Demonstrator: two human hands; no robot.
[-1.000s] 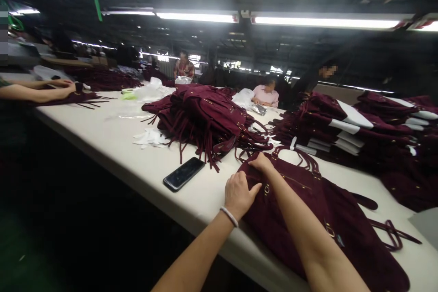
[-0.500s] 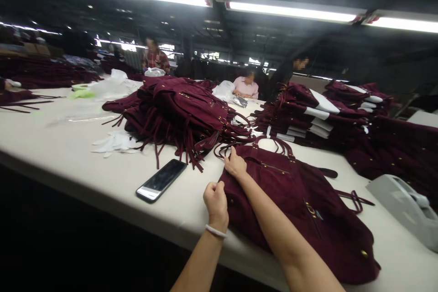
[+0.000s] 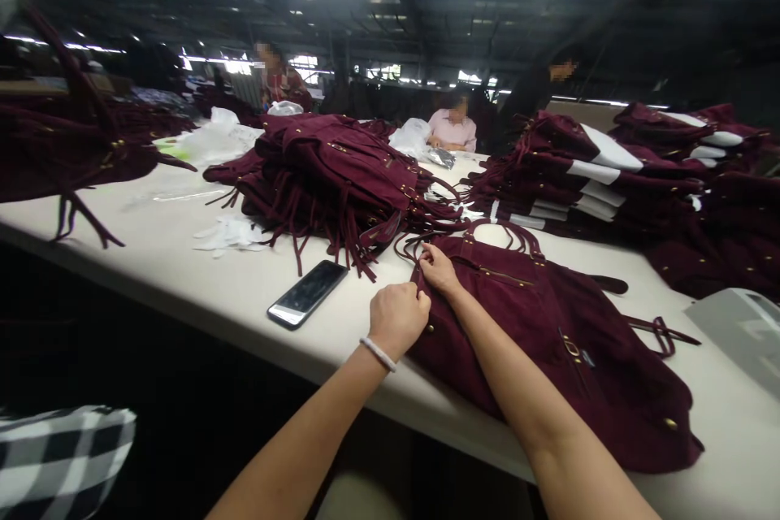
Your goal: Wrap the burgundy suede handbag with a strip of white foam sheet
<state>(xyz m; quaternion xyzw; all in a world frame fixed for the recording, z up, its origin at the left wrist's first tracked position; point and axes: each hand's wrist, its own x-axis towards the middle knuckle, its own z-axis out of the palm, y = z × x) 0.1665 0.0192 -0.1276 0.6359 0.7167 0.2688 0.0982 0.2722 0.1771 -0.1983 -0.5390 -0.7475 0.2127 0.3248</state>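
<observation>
While both forearms reach forward over the table, the left hand curls its grip closed on the near left edge of the maroon suede bag and the right hand pinches its corner, the bag lying flat, handles pointing away, long axis running toward the right.

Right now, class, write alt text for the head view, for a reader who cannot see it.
Both hands, left hand and right hand, pinch the near edge of a maroon bag lying flat on a white table. A phone lies to their left, with piles of bags behind.
</observation>
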